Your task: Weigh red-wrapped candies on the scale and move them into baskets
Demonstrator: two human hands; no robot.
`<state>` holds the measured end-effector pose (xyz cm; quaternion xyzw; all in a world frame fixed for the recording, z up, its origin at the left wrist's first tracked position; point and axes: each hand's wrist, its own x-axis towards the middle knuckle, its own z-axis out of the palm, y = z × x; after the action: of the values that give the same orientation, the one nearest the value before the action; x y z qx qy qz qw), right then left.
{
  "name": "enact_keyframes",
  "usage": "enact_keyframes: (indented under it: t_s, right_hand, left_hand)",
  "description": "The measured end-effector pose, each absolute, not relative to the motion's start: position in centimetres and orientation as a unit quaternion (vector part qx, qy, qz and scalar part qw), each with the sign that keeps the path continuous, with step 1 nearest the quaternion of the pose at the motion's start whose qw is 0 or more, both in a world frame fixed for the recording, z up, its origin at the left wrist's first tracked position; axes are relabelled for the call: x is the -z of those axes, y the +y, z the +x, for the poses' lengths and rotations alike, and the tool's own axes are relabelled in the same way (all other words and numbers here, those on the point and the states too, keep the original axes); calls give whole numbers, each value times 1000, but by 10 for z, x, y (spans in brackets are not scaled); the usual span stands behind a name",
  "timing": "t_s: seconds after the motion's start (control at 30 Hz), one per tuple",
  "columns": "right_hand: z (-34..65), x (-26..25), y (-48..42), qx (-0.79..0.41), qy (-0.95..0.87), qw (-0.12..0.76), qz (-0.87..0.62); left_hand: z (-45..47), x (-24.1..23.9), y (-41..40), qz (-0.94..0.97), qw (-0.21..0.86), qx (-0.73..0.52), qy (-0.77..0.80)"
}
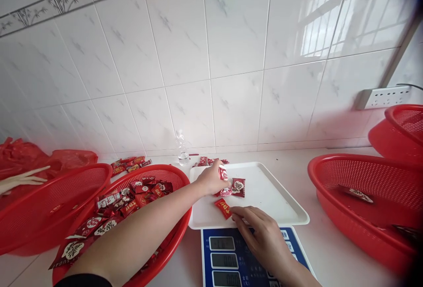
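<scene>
My left hand [213, 179] is closed around small red-and-white candy packets [223, 173] above the white scale tray [277, 207]; its fingers partly hide them. A dark red packet [238, 187] with a white label lies on the tray beside that hand. My right hand [259, 229] reaches over the scale's blue panel [216, 234], its thumb and fingertips together at the edge of a small bright red candy packet [223, 208]. Under my left forearm stands a red basket [185, 181] filled with red candy packets [132, 199].
More red baskets stand at left [20, 229] and right [337, 216], the right one holding a few packets. Loose packets [127, 163], a clear bottle [181, 148] and red bags [23, 159] sit near the tiled wall. A power strip [385, 97] is at the right.
</scene>
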<state>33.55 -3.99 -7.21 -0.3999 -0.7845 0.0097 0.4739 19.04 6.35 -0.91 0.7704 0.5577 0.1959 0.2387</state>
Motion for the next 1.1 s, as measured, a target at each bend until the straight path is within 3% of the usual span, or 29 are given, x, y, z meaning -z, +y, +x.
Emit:
enact_keyframes:
  t_s: [0.23, 0.63, 0.9, 1.1]
  right_hand:
    - [334, 74, -40, -13, -791, 465, -398]
    - [335, 74, -40, -6, -791, 463, -400]
    - [335, 75, -41, -16, -790, 459, -406]
    - [335, 74, -42, -28, -792, 454, -407]
  left_hand:
    - [192, 21, 50, 797, 107, -104, 586]
    - [198, 31, 45, 789, 110, -179, 578]
    - [185, 8, 47, 752, 267, -307, 519]
    - [165, -11, 39, 767, 401, -152, 477]
